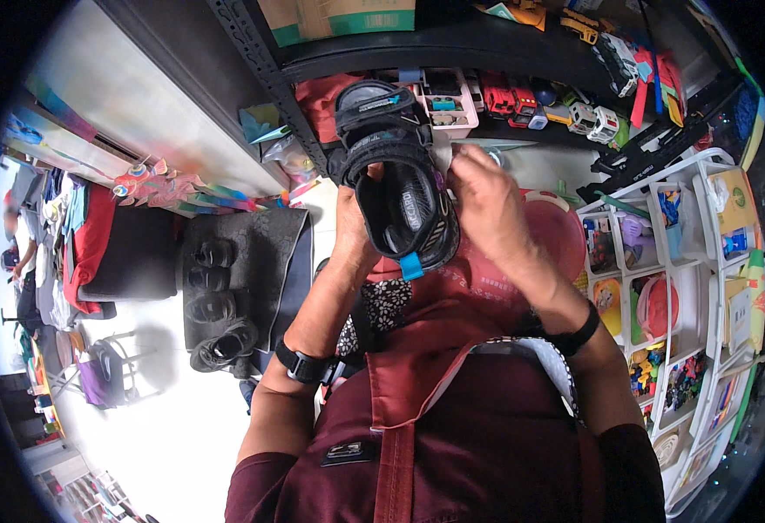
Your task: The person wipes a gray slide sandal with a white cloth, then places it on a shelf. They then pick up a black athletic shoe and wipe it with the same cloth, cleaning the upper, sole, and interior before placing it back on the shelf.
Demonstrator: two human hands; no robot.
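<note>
A black strapped sandal [399, 189] with a blue heel tab is raised in front of my red apron [435, 294], its toe pointing away from me. My left hand [354, 225] grips it from the left and underneath, and part of a finger shows through the side opening. On the other side, my right hand [490, 199] pinches a small whitish piece [442, 153], perhaps a cloth or tissue, against the sandal's outer edge. The right fingertips are partly hidden behind that piece and the hand is slightly blurred.
A grey mat [258, 261] at left carries several dark shoes [216, 307]. Ahead stands a black shelf [422, 62] with toy vehicles [510, 98]. A red plastic basin or stool [555, 229] is below my right hand. White toy bins [657, 274] line the right; a person [26, 238] stands far left.
</note>
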